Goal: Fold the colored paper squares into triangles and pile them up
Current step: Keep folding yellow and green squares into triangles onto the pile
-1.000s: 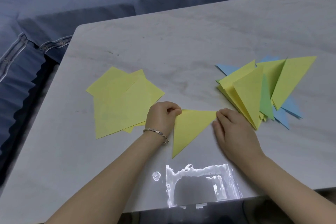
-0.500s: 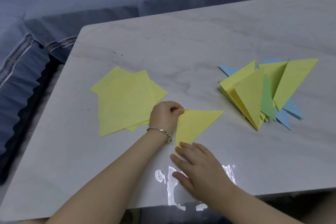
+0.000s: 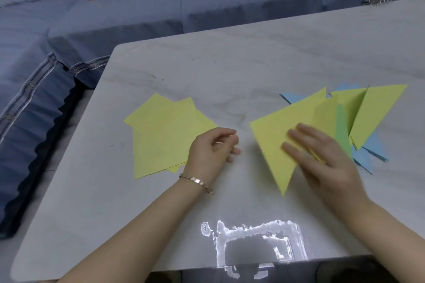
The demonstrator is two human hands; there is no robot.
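A freshly folded yellow triangle (image 3: 272,145) lies at the left edge of the pile of folded triangles (image 3: 372,117), which mixes yellow, green and blue sheets. My right hand (image 3: 322,156) lies flat on this triangle with straight fingers, blurred by motion. My left hand (image 3: 211,149) hovers just left of it, fingers loosely curled and holding nothing, with a bracelet at the wrist. A loose stack of unfolded yellow squares (image 3: 165,131) sits left of my left hand.
The work surface is a pale marble table (image 3: 230,71) whose front edge shows a bright reflection. A blue sofa (image 3: 138,18) with cushions runs along the far and left sides. A small metal object (image 3: 377,1) lies at the table's far right.
My right hand slid the folded yellow triangle rightward onto the pile's edge. My left hand let go of the triangle's corner and stays near the squares.
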